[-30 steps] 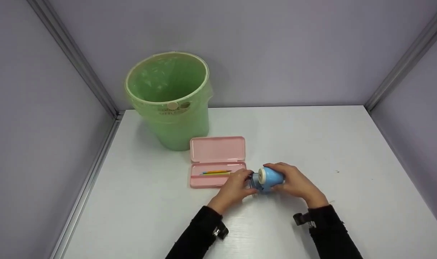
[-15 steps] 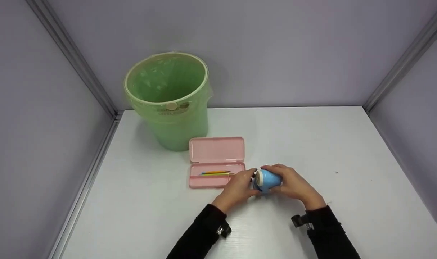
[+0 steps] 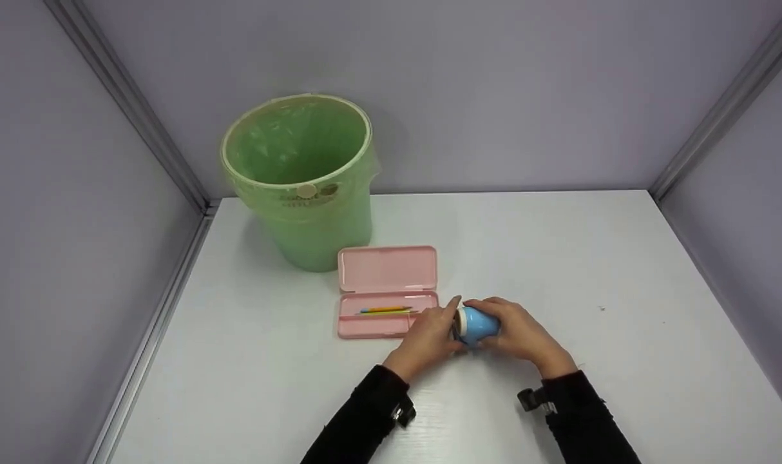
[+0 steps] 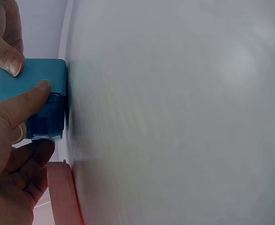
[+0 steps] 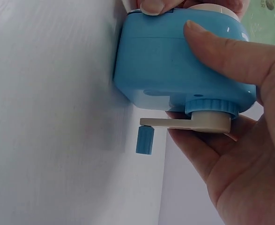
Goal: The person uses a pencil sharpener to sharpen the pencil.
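On the white tabletop sits a blue crank pencil sharpener (image 3: 480, 325) with a cream front, between both hands. My right hand (image 3: 523, 335) grips its body, thumb on one side and fingers on the other. My left hand (image 3: 426, 341) is at the front end, and in the left wrist view its thumb lies along the side over the dark translucent shavings drawer (image 4: 50, 117), with the fingers at the far side. The drawer is largely inside the body. The right wrist view shows the cream crank arm (image 5: 170, 123) with its blue knob (image 5: 145, 139) at the back.
An open pink pencil case (image 3: 388, 267) lies just left of the sharpener, close to my left hand, with pencils (image 3: 386, 309) in its tray. Behind it stands a green bin (image 3: 314, 225) with a liner. Grey walls (image 3: 507, 96) border the table.
The drawer has slid rightward into the sharpener as my left hand moved right. The sharpener has tipped slightly and shifted a little left, my right hand moving with it.
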{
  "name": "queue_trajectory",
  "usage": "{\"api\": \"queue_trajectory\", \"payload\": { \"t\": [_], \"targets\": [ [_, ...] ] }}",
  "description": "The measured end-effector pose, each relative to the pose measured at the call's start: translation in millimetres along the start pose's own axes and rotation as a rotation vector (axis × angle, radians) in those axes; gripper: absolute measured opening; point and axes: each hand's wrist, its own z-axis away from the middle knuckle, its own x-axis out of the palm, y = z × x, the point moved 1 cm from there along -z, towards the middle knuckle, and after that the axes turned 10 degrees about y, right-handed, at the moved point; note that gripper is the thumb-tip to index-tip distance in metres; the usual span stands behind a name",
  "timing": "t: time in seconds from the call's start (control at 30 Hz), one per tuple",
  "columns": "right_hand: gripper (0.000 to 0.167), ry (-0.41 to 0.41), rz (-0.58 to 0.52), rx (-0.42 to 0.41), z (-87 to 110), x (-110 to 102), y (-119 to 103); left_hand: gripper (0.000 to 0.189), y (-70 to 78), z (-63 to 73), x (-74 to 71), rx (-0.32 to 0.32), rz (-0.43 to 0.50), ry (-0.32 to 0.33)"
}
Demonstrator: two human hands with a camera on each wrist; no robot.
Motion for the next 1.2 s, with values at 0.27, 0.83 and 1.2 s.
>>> {"api": "queue_trajectory", "payload": {
  "t": [0.27,0.83,1.2],
  "targets": [
    [0.073,-0.008,0.012,-0.004,-0.5,0,-2,0.094,0.5,0.4,-1.9,-0.003,0.035,0.006],
    [0.073,-0.007,0.054,0.028,-2.9,0,-5,0.083,4.8,-4.2,-12.1,0.033,-0.013,0.035],
    [0.063,0.051,0.057,0.148,-10.1,0,-1,0.058,6.0,-15.9,-14.5,0.127,-0.043,0.108]
  ]
}}
